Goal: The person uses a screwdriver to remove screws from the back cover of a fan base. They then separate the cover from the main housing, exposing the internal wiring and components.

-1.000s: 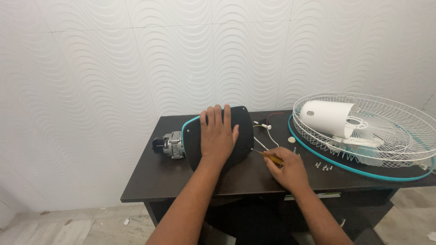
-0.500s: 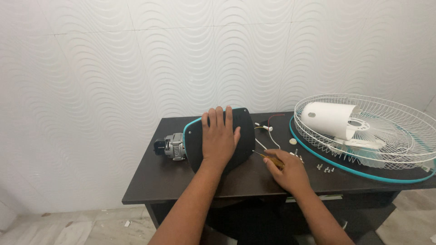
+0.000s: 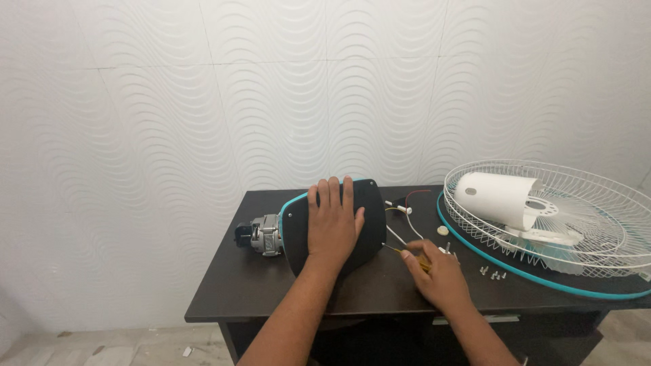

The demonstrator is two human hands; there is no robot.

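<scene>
Both forearms are bare to the frame edge, with no sleeves, and each hand [image 3: 333,224] ungloved.

L hand [image 3: 333,224] flat on black fan base [image 3: 369,230] w/ motor [image 3: 263,235] | R hand [image 3: 439,276] grips yellow screwdriver [image 3: 407,255] beside base | white fan grille [image 3: 563,217] at right | dark table [image 3: 230,298]

The flat oval fan base plate [image 3: 369,224] is black with a teal edge. The dark brown wooden tabletop [image 3: 237,291] carries a white wire fan guard [image 3: 597,217], teal-rimmed. The wall panel [image 3: 169,102] shows white waves.
</scene>
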